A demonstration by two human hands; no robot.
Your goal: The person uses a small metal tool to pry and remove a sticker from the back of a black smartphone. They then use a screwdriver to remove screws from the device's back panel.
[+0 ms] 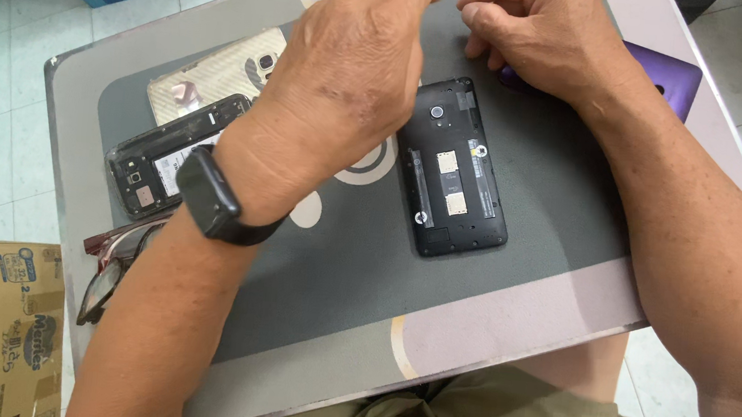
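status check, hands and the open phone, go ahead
Left hand above mat, grip hidden. Right hand curled by purple cover. Open black phone lies untouched. Nothing blocking.

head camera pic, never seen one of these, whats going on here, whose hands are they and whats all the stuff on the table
The camera sits on a person's head and looks down, so both hands are their own. The left hand, with a black wristwatch, hovers over a small table. The right hand rests near a purple cover. Whether either hand holds anything is hidden. On the table lie a black phone with its back removed, another opened phone, a beige cover and glasses.
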